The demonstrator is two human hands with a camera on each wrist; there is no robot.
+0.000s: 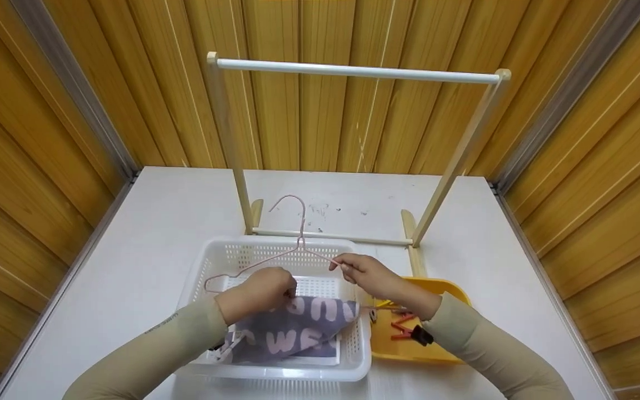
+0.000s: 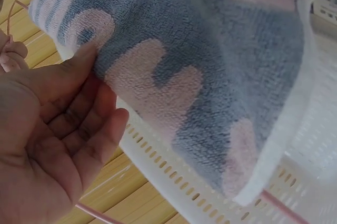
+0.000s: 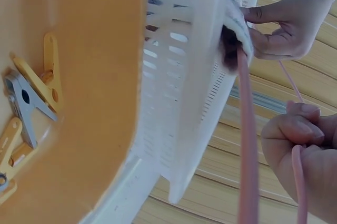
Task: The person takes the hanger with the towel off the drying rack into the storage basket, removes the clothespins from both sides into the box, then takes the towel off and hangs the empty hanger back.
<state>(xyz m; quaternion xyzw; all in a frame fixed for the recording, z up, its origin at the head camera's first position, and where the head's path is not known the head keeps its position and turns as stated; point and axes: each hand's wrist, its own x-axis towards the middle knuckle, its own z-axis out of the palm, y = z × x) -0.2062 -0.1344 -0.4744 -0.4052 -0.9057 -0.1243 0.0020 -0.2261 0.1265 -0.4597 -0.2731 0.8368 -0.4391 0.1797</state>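
Note:
A pink wire hanger (image 1: 302, 225) stands upright above the white basket, its hook towards the back. My right hand (image 1: 374, 276) grips its right shoulder; in the right wrist view the fingers curl round the pink wire (image 3: 299, 169). A grey-blue towel (image 1: 298, 329) with pale pink letters is draped over the hanger's lower bar, which emerges at the towel's right end. My left hand (image 1: 264, 291) pinches the towel's folded top edge between thumb and fingers, as the left wrist view shows. The towel hangs within the white basket (image 1: 275, 371).
An orange-yellow tray (image 1: 453, 286) beside the basket holds several clothespins, among them a grey clothespin (image 3: 23, 98) and a red clothespin (image 1: 402, 331). Behind the basket stands a wooden rack with a white top rail (image 1: 353, 70). Wood-patterned panels (image 1: 320, 122) surround the white table (image 1: 148, 222).

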